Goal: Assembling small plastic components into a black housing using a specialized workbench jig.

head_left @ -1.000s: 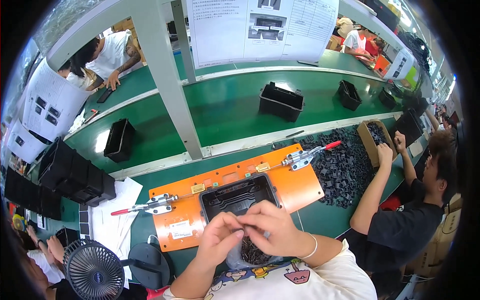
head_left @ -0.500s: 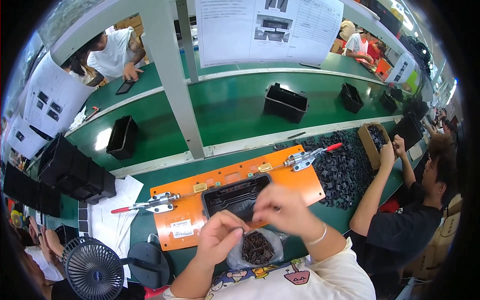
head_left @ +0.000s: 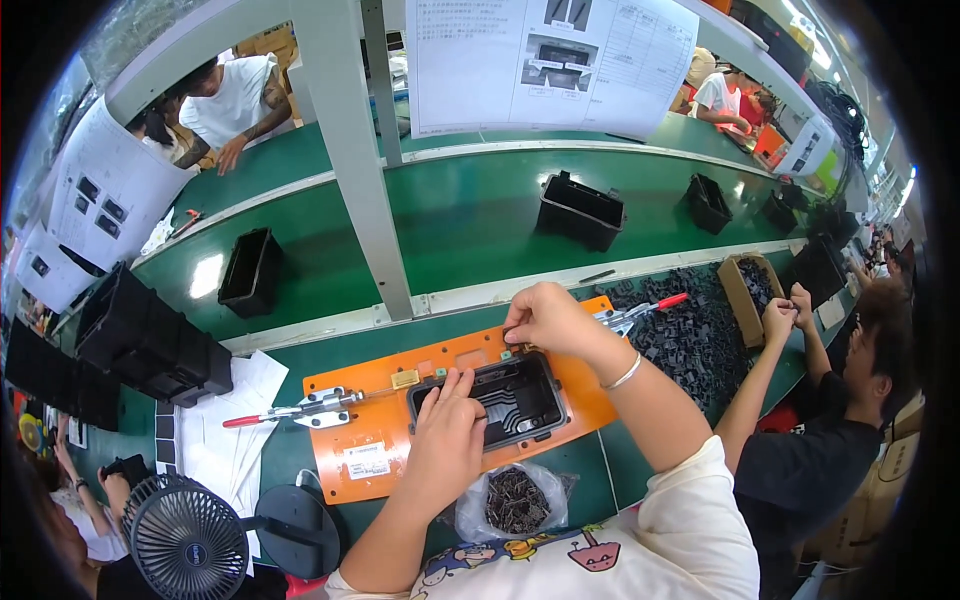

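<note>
A black rectangular plastic box (head_left: 515,404) sits in an orange fixture plate (head_left: 343,430), its open side up. My left hand (head_left: 445,440) rests over the box's left end, fingers stretched toward its far wall. At the far right corner of the box, my right hand (head_left: 552,318) is closed in a pinch beside the fixture's small brass-coloured block. Whatever lies between those fingertips is too small to make out. Close to my body is a clear plastic bag (head_left: 516,502) of thin dark metal pins or screws.
Red-handled toggle clamps (head_left: 318,406) flank the box. Small black parts (head_left: 690,340) are heaped at right, near a cardboard box (head_left: 748,300) and a co-worker's hands (head_left: 788,312). Stacked black boxes (head_left: 150,340), papers (head_left: 245,420) and a fan (head_left: 188,535) stand left. More black boxes (head_left: 582,212) sit on the green conveyor.
My right hand has gone from above the pin bag to the box's far right corner. My left hand has moved off the bag's edge onto the box's left end, its fingers straightening.
</note>
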Motion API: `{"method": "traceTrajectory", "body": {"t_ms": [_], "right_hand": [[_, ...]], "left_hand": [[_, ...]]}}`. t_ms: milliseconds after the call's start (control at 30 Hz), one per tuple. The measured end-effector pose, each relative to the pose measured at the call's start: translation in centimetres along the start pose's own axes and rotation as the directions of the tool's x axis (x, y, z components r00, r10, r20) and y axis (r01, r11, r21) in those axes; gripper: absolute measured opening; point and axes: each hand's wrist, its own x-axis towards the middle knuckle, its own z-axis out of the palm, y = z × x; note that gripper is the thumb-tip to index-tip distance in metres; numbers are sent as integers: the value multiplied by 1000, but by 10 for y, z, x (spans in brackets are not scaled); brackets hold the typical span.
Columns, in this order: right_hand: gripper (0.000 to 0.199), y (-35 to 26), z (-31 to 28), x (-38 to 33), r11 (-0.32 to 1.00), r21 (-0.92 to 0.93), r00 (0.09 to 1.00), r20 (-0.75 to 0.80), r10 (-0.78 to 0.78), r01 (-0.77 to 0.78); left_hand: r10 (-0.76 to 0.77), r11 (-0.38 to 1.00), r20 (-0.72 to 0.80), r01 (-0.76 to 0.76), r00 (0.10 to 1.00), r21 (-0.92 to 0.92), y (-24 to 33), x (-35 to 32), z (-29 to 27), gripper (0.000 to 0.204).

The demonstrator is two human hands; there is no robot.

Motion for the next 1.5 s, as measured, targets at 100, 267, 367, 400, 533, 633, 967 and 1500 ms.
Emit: {"method": "traceTrajectory", "body": {"t_ms": [100, 267, 367, 400, 533, 633, 967, 1500], "right_hand": [[11, 5, -5, 6, 998, 54, 997, 71, 41, -45], [11, 7, -9, 5, 985, 134, 990, 102, 96, -109], [12, 5, -7, 2, 997, 69, 995, 92, 31, -37], [13, 4, -7, 1, 999, -3, 995, 89, -41, 42], [14, 5, 0, 2, 997, -76, 995, 96, 19, -12], [20, 5, 5, -8, 980, -179, 996, 39, -81, 87], [36, -21, 68, -105, 805, -381, 882, 63, -468, 454], [38, -22, 72, -106, 771, -443, 865, 20, -501, 457]], "left_hand": [[6, 1000, 1, -6, 1000, -9, 0, 2, 1, 16], [-14, 1000, 11, 14, 1000, -12, 2, 2, 1, 16], [-5, 1000, 8, 5, 1000, -4, 3, 1, 0, 16], [-5, 1000, 8, 5, 1000, -4, 4, 1, 0, 16], [-4, 1000, -5, 4, 1000, 6, 1, 2, 2, 16], [-3, 994, -96, -8, 995, -112, 5, 3, -3, 15], [-157, 975, -219, 116, 963, -190, -31, 37, -48, 13], [-288, 954, 172, 266, 942, 141, -54, 77, -51, 10]]}}
